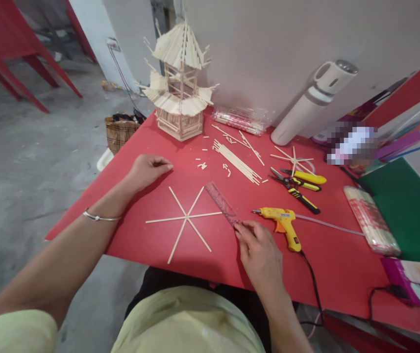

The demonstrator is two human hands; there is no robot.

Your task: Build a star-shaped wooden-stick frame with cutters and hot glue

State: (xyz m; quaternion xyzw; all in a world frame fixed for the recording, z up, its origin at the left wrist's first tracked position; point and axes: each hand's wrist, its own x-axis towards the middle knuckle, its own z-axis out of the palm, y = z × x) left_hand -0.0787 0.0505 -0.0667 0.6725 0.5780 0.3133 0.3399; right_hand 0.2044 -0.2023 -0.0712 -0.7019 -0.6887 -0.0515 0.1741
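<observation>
My right hand (259, 247) grips the lower end of a clear pinkish ruler (220, 201) between thumb and fingers. The ruler lies slanted, close to the right-hand tip of a six-armed star of thin wooden sticks (186, 216) flat on the red table. To the upper left of the star rests my left hand (151, 171), a bracelet on its wrist. Its fingers are pressed together in a pinch, and anything between them is hidden. Beyond both hands is a bundle of loose wooden sticks (237, 162) with short cut pieces (226, 169) around it.
A wooden-stick pagoda model (180, 88) stands at the back. On the right lie a yellow glue gun (281, 223) with its cord, cutting pliers (296, 191), a smaller stick star (294, 159) and packed sticks (371, 220). A white flask (305, 110) leans against the wall.
</observation>
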